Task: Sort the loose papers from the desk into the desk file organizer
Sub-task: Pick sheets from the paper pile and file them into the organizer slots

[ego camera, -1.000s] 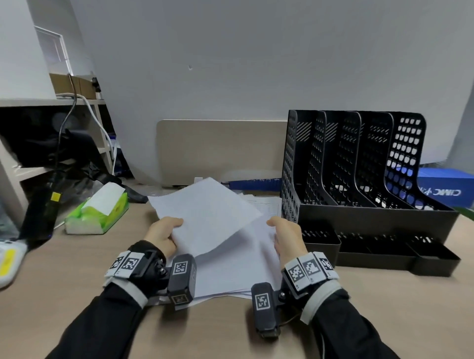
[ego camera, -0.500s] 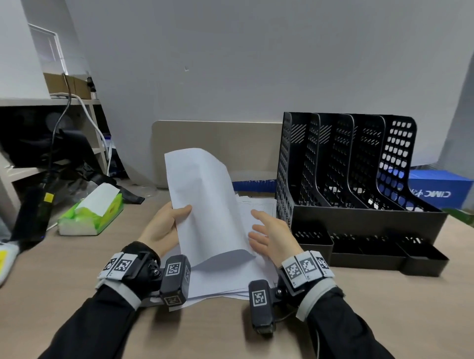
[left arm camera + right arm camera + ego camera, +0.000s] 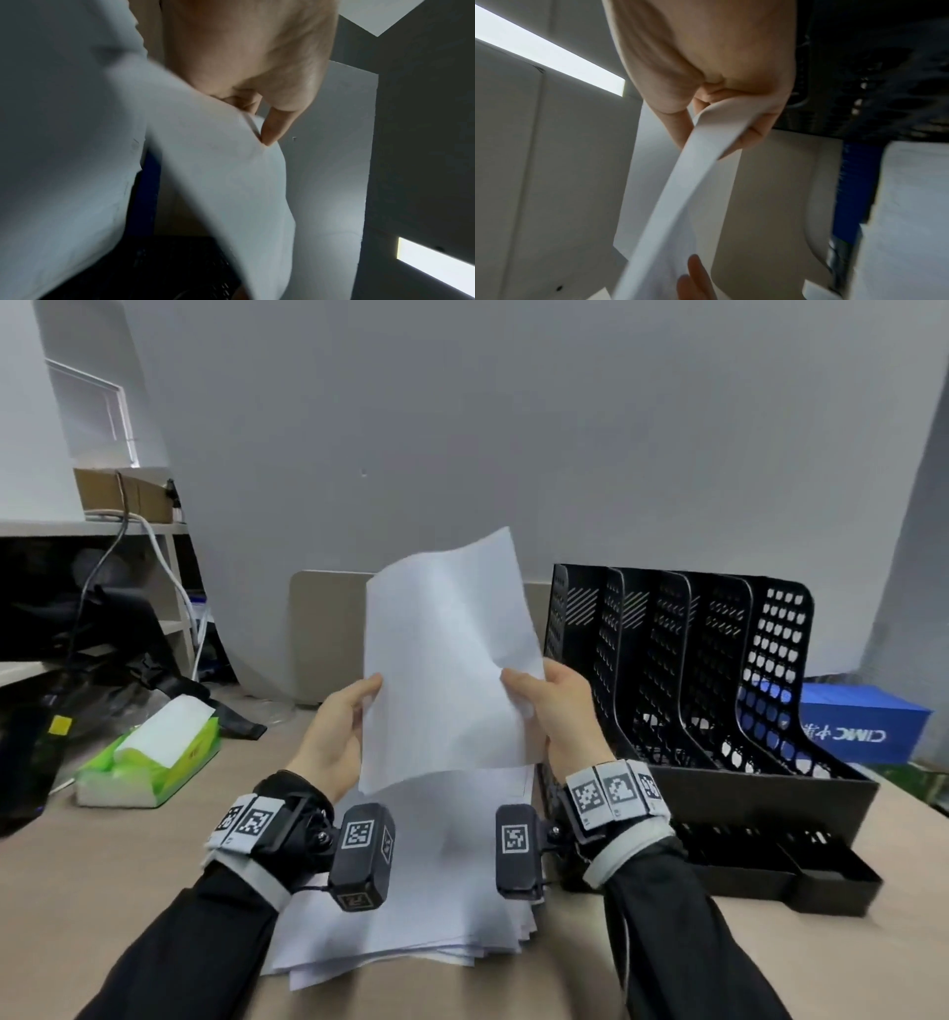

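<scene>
A: Nearest the wrists, what lay under the hands?

B: A loose stack of papers [image 3: 436, 891] sat flat on the desk [image 3: 102, 891], below and behind the fingers, touched by neither hand.

A: And the fingers themselves?

B: Both hands gripped one sheet [image 3: 441, 660], lifted clear of the stack and held nearly upright. The left hand [image 3: 334, 737] pinched its left edge, thumb on the near face; in the left wrist view the left thumb [image 3: 272, 125] pressed into the paper where it bulged. The right hand [image 3: 554, 706] pinched the right edge, thumb in front and the other fingers curled behind; the right wrist view showed the sheet's edge bent between that thumb and the right fingers [image 3: 754, 132].

A: So where was the sheet relative to them?

B: Between the two hands, most of it rising above the fingertips, its lower edge hanging just below the palms.

A: Beyond the fingers?

B: The black file organizer [image 3: 719, 690] stood just right of the right hand's knuckles, close to them, its upright slots showing no paper. Further left of the left hand lay a green tissue pack [image 3: 149, 757]. A blue box [image 3: 862, 726] sat behind the organizer.
</scene>
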A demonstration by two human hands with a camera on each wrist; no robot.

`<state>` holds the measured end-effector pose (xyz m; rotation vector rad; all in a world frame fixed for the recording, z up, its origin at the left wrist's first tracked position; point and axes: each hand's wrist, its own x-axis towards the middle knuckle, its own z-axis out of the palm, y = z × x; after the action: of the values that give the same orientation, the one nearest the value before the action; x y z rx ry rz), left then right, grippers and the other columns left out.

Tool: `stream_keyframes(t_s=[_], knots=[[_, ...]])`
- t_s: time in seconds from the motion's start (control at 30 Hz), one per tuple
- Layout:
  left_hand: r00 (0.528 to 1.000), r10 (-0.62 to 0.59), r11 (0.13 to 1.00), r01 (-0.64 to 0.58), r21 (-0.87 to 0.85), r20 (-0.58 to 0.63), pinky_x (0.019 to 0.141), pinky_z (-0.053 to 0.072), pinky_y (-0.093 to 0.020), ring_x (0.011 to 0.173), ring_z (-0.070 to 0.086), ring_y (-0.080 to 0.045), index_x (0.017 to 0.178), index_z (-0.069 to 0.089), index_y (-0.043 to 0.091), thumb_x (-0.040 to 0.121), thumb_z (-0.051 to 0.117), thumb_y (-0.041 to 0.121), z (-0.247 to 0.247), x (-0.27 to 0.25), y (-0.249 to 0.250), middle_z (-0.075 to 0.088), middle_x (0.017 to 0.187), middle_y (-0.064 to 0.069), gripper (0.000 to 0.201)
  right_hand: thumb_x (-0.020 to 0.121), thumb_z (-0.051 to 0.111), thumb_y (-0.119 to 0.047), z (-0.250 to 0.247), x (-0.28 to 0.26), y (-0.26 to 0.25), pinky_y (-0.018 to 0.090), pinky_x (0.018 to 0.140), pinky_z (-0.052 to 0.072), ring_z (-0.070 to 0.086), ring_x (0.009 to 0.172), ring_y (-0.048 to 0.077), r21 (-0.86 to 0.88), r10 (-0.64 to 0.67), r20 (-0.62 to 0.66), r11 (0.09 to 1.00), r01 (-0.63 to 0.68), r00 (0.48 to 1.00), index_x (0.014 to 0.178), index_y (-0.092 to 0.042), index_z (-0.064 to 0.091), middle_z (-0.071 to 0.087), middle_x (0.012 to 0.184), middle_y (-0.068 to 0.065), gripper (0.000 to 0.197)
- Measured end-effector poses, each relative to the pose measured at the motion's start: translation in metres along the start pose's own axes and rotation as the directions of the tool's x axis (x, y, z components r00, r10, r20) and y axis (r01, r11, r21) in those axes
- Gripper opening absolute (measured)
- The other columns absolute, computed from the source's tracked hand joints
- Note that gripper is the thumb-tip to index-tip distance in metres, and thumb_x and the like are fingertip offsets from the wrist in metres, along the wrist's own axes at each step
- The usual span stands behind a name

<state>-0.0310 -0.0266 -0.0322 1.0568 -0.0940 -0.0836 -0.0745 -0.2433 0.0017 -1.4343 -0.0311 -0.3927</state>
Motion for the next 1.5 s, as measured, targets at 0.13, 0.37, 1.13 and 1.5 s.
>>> stream_keyframes(t_s=[0.13,0.37,1.13,1.5], knots=[[0.998,-0.03,0.999,0.032,-0.04,0.056,0.063,0.06,-0.028,0.078,0.074,-0.024,0.102,0.067,0.009,0.1,0.054,0.028,0.018,0.008,-0.006,0.075,0.099,-0.011,0.023,0.089,0.063,-0.002,-0.034,0.009,-0.014,0.03,0.069,0.044,0.052,0.075,0.016,0.054,-0.199,-0.308,0.973,0.226,0.93,0.088,0.015,0.059,0.061,0.089,0.035,0.018],[0.982,-0.188,0.971,0.182,0.154,0.024,0.083,0.058,-0.042,0.098,0.073,-0.035,0.116,0.062,0.006,0.097,0.059,0.025,0.009,0.013,-0.034,0.074,0.111,-0.016,0.027,0.095,0.06,-0.011,-0.077,0.007,-0.036,0.022,0.061,0.046,0.049,0.061,0.001,-0.04,-0.397,-0.698,0.853,0.521,0.596,0.082,-0.009,0.07,0.057,0.067,-0.015,0.017],[0.905,-0.421,0.9,0.424,0.096,-0.051,0.094,0.052,-0.049,0.112,0.064,-0.04,0.119,0.058,-0.001,0.095,0.057,0.014,-0.013,0.017,-0.067,0.063,0.12,-0.029,0.028,0.096,0.046,-0.004,-0.065,0.008,-0.024,0.027,0.093,0.053,0.067,0.108,0.02,-0.303,-0.578,-0.693,0.775,0.554,0.43,0.12,0.0,0.07,0.073,0.114,0.009,0.034],[0.904,-0.423,0.892,0.429,0.144,-0.069,0.093,0.053,-0.047,0.11,0.065,-0.037,0.115,0.061,0.001,0.094,0.059,0.018,-0.009,0.017,-0.066,0.064,0.121,-0.026,0.027,0.081,0.06,0.005,-0.065,0.018,0.012,0.025,0.061,0.04,0.05,0.068,0.018,-0.284,-0.132,-0.304,0.958,0.042,0.943,0.077,0.018,0.057,0.057,0.07,0.008,0.014]])
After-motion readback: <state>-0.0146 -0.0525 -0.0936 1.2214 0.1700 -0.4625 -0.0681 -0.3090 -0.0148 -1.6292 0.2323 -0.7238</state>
